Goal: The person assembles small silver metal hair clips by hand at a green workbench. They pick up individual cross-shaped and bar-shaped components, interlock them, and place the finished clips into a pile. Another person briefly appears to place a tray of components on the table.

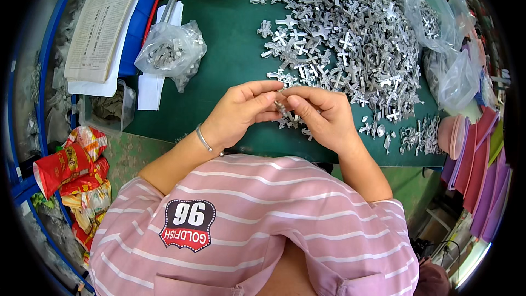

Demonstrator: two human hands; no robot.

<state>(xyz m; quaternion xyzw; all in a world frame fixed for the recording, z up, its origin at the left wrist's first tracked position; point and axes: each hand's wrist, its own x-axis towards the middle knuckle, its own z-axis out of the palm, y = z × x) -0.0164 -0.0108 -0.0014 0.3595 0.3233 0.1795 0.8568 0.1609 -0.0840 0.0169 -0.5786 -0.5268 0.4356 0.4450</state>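
My left hand (236,111) and my right hand (327,116) meet over the near edge of the green table. Between their fingertips is a small grey metal piece (280,107), mostly hidden by the fingers; its exact shape cannot be made out. Both hands are closed in a pinch around it. Just beyond lies a wide heap of small silver-grey metal crosses (350,44), spreading from behind my hands to the far right. A few loose pieces lie under and beside my right hand.
A smaller pile of metal pieces (419,136) lies at the near right. Clear plastic bags (446,71) border the heap. A knotted bag of parts (174,52), a blue tray (134,38) and a clear tub (108,111) stand left. Red packets (68,165) hang beside a blue rack.
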